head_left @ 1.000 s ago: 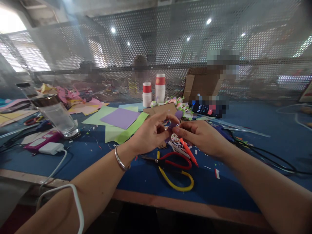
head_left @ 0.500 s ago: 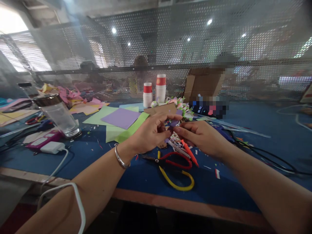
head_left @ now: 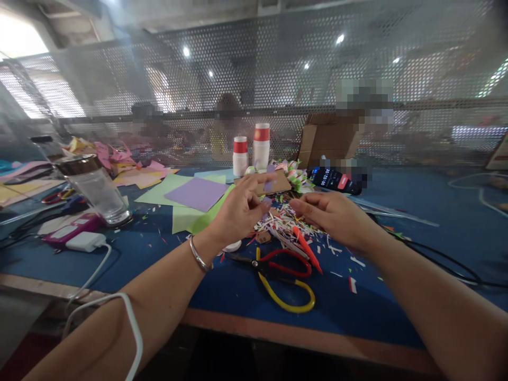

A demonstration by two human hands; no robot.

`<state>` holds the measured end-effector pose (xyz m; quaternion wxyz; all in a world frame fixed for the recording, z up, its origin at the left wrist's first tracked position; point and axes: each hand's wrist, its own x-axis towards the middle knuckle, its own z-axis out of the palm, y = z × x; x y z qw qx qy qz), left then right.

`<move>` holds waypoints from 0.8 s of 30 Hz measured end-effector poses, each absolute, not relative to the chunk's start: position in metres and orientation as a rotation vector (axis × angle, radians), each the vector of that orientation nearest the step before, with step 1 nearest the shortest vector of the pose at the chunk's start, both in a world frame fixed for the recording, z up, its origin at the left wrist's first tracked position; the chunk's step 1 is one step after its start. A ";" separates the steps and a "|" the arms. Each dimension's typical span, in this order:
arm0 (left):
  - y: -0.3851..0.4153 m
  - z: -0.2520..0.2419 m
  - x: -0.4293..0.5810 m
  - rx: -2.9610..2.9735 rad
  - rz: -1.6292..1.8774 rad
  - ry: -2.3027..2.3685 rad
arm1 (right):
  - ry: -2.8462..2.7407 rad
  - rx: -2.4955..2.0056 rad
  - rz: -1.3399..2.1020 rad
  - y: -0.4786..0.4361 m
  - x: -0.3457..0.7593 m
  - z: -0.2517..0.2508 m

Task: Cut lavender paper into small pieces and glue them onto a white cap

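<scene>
My left hand (head_left: 238,206), with a silver bangle on its wrist, pinches a small purple paper piece (head_left: 267,201) at thumb and finger; most of it is hidden. A short gap away, my right hand (head_left: 337,214) has thumb and forefinger pressed together, and whatever may be between them does not show. Beneath both hands spreads a heap of paper scraps (head_left: 286,225). Close to me lie scissors (head_left: 291,306) with one red and one yellow handle, spread apart, and an orange pen-like stick (head_left: 307,250). Behind my fingers is a cardboard piece (head_left: 280,181) with purple bits by it.
Purple and green paper sheets (head_left: 196,193) lie to the left, beside a glass bottle (head_left: 93,185) and a purple power strip (head_left: 73,230). Stacked paper cups (head_left: 261,148), paper flowers (head_left: 299,177), a phone (head_left: 333,180) and a cardboard box (head_left: 329,138) stand or lie farther back.
My hands have drawn apart, the left moving slightly left and the right slightly right. The purple paper was between both hands; now a piece shows at my left fingertips.
</scene>
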<state>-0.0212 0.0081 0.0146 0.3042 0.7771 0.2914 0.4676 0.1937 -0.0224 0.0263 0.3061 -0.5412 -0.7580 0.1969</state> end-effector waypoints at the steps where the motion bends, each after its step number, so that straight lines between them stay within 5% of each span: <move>1: 0.008 0.014 -0.021 2.071 1.249 0.774 | -2.063 -1.497 0.440 -0.021 0.195 0.027; 16: 0.005 0.006 -0.017 2.198 1.121 0.894 | -2.412 -2.189 0.165 -0.019 0.215 0.036; 24: 0.002 0.004 -0.015 2.083 1.204 0.964 | -2.520 -2.203 0.082 -0.028 0.214 0.029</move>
